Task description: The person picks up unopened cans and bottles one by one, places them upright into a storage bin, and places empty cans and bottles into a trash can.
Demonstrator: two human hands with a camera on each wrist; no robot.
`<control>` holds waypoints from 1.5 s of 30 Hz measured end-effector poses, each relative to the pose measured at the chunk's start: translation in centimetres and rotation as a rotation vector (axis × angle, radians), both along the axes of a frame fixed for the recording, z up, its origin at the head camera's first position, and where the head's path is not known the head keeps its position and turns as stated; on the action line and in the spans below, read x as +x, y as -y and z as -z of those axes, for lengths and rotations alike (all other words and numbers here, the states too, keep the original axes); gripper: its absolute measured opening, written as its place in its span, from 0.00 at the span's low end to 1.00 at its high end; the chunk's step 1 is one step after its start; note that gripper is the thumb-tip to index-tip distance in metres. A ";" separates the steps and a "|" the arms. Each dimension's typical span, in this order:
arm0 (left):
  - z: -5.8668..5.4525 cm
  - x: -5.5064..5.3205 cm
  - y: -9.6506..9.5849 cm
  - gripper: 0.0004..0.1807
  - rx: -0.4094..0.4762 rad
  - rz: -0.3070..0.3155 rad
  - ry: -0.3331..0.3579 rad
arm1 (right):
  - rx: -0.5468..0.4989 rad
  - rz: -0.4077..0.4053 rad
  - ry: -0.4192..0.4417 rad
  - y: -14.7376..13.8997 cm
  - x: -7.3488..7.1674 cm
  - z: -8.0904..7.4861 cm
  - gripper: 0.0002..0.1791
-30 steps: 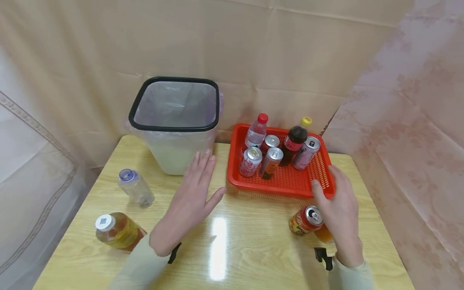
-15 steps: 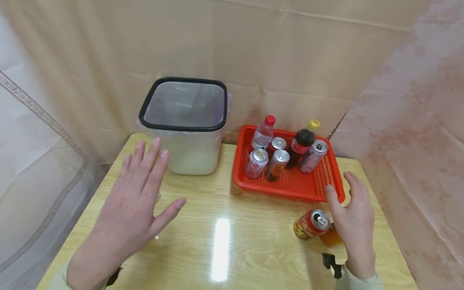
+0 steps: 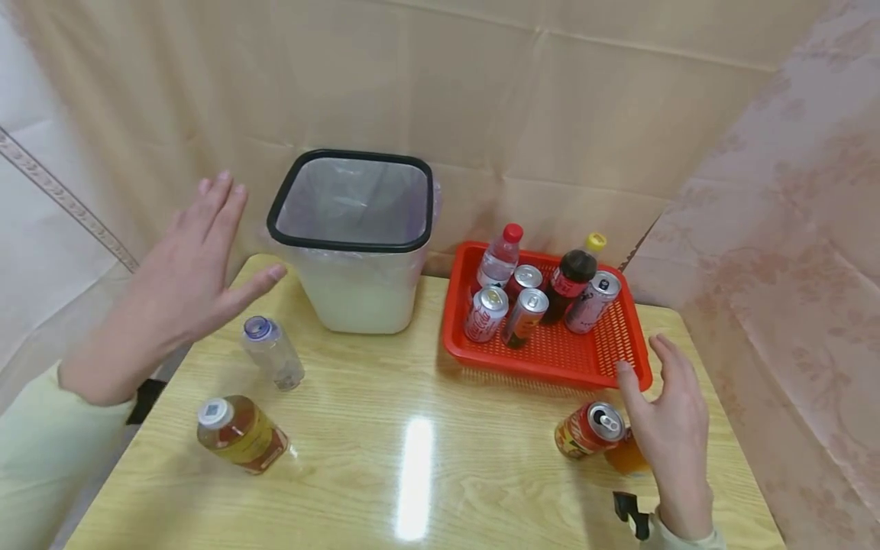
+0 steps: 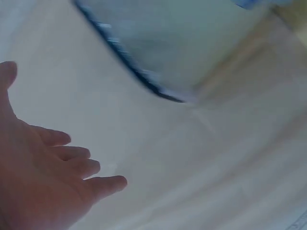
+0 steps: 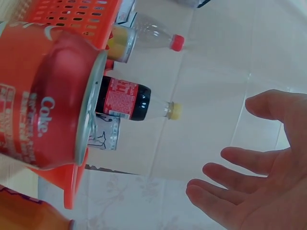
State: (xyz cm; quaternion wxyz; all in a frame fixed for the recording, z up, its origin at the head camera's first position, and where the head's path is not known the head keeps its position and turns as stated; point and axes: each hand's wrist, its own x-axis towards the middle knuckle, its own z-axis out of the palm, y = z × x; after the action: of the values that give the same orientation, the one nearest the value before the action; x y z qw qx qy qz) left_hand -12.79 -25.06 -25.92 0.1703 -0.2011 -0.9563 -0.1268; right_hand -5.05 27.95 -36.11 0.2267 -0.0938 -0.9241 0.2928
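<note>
Right hand (image 3: 672,428) partly hides the orange container (image 3: 624,457); bin (image 4: 201,43) blurred and cut off in left wrist view

Red can (image 3: 580,432) stands upright beside a partly hidden orange container (image 3: 624,457); clear, blue-necked bottle (image 3: 276,356) stands upright, far left.

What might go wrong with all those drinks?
The right hand is close to the red can, so it might bump it over. Its top looks open, so any drink inside could spill. A falling can might also hit the orange container beside it. The left hand might tip the clear bottle if it dropped.
</note>
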 end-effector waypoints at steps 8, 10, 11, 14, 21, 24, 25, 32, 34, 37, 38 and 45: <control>0.6 -5.8 1.8 0.54 -0.010 -0.015 0.214 | -0.004 0.009 0.032 -0.5 0.3 0.3 0.34; 0.6 -6.9 2.0 0.55 -0.021 -0.019 0.262 | -0.004 0.013 0.044 -0.7 0.3 0.3 0.34; 0.6 -7.4 2.1 0.56 -0.027 -0.023 0.288 | -0.002 0.018 0.055 -0.8 0.3 0.3 0.35; 0.7 -8.8 2.2 0.57 -0.043 -0.035 0.357 | -0.006 0.020 0.079 -0.9 0.4 0.4 0.35; 1.5 -10.1 2.9 0.56 -0.020 -0.035 0.465 | -0.053 -0.042 0.088 -1.5 0.9 1.1 0.34; 2.0 -10.2 3.1 0.55 -0.002 -0.027 0.469 | -0.068 -0.067 0.091 -2.0 1.4 1.3 0.33; 2.1 -10.3 3.2 0.54 0.003 -0.022 0.463 | -0.072 -0.069 0.097 -2.3 1.6 1.4 0.33; 2.6 -10.5 3.1 0.51 0.057 0.051 0.403 | -0.090 -0.086 0.038 -5.9 3.2 2.1 0.31; 2.7 -10.5 3.0 0.50 0.064 0.077 0.386 | -0.089 -0.114 0.033 -7.1 3.5 2.8 0.32; 2.9 -10.6 2.8 0.47 0.063 0.105 0.366 | -0.116 -0.147 0.070 -8.7 3.9 3.9 0.35; 2.9 -10.6 2.8 0.46 0.057 0.109 0.364 | -0.128 -0.152 0.086 -9.2 4.1 4.3 0.36; 2.9 -11.1 2.4 0.45 0.045 0.128 0.384 | -0.240 -0.233 0.149 -11.2 5.2 7.3 0.42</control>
State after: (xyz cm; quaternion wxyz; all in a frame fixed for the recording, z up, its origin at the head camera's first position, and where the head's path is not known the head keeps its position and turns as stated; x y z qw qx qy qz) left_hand -23.87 -27.46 -28.86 -0.0193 -0.2299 -0.9534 -0.1946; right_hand 0.11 39.20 -43.37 0.1093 -0.0337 -0.9014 0.4176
